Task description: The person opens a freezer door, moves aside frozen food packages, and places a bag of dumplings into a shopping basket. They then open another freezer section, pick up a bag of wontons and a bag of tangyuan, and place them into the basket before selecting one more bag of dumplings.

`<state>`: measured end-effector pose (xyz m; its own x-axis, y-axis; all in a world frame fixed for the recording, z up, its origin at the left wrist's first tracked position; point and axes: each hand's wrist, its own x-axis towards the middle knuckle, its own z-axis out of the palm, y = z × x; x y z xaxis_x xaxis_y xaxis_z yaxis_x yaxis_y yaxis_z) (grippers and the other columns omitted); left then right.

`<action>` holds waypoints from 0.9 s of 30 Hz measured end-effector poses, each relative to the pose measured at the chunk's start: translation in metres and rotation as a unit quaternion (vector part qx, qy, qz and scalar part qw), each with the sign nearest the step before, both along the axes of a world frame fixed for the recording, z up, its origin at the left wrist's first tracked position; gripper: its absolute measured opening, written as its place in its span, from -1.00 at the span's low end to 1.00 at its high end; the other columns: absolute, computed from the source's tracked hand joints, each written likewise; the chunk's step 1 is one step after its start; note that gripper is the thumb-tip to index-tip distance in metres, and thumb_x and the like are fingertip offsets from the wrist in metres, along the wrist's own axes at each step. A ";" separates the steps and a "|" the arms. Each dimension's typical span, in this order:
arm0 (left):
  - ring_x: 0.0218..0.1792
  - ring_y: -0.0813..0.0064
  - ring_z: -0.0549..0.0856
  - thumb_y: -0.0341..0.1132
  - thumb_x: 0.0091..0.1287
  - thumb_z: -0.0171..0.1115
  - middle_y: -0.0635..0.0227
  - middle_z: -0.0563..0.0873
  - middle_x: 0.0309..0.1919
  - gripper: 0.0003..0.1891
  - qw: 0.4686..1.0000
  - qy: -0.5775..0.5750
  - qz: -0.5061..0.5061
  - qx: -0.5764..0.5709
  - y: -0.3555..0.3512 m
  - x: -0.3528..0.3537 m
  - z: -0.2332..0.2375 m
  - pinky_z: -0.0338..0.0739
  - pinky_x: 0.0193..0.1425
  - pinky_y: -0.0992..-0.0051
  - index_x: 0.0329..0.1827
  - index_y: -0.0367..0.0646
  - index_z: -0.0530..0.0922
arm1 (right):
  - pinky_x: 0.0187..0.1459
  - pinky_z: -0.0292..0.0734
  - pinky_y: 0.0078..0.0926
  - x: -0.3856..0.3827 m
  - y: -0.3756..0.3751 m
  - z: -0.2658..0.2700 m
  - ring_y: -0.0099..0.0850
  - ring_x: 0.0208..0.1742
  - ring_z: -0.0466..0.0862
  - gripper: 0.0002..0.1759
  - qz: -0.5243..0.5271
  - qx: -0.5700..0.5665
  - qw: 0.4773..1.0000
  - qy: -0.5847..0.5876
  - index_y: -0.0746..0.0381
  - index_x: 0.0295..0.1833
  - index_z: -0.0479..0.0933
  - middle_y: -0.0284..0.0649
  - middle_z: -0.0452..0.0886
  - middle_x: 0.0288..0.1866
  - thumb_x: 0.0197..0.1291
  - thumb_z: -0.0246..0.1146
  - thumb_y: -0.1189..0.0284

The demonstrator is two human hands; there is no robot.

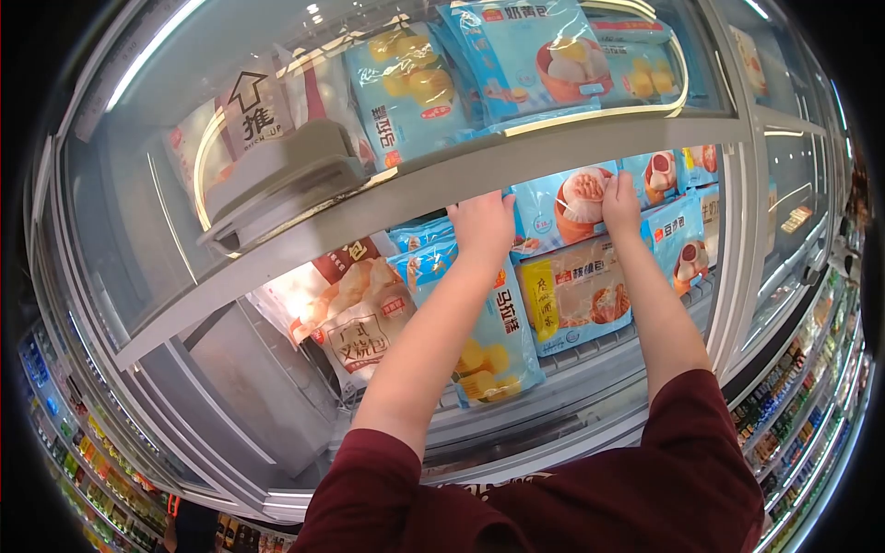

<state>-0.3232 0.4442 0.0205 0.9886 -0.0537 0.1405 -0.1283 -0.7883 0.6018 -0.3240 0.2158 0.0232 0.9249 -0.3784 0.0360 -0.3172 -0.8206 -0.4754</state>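
In the head view, my two hands reach through the opening of a freezer cabinet. Between them is a blue bag of frozen buns, with a bun in a steamer pictured on its front. My left hand grips the bag's left edge, its fingertips partly hidden. On the right edge, my right hand pinches the bag. Below it stands a bag with a brown and yellow front. A blue bag picturing yellow cakes leans beside my left forearm, and another blue bun bag is right of my right hand.
A glass freezer door with a grey handle spans the upper area, more bags behind it. Its frame runs just above my hands. White-and-brown bags sit at left. Stocked shelves line the right side.
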 end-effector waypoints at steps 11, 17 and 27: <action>-0.41 0.07 0.54 -0.19 0.16 0.08 0.11 0.56 -0.55 -0.75 0.992 0.080 -0.063 -0.072 0.005 -0.002 -0.004 0.38 -0.30 0.16 -0.41 -0.24 0.40 | -0.06 0.31 -0.21 0.001 -0.024 -0.015 0.01 -0.06 0.46 -0.65 0.005 0.009 0.996 0.092 0.24 -0.03 0.32 0.08 0.51 -0.18 0.23 -0.14 0.23; -0.38 0.07 0.54 -0.19 0.13 0.12 0.10 0.56 -0.52 -0.75 0.994 0.082 -0.052 -0.051 -0.001 -0.003 -0.007 0.37 -0.29 0.17 -0.42 -0.24 0.40 | -0.16 0.37 -0.16 0.006 -0.019 0.000 0.04 -0.16 0.49 -0.67 -0.007 0.017 0.997 0.069 0.20 -0.02 0.31 0.04 0.54 -0.23 0.23 -0.14 0.24; -0.33 0.07 0.49 -0.26 0.12 0.12 0.11 0.53 -0.50 -0.76 0.989 0.040 -0.038 -0.140 0.005 0.000 -0.003 0.34 -0.27 0.20 -0.52 -0.27 0.38 | -0.15 0.37 -0.25 0.012 -0.030 -0.012 -0.02 -0.15 0.50 -0.71 0.007 0.050 0.998 0.048 0.25 -0.10 0.34 0.06 0.52 -0.22 0.20 -0.08 0.29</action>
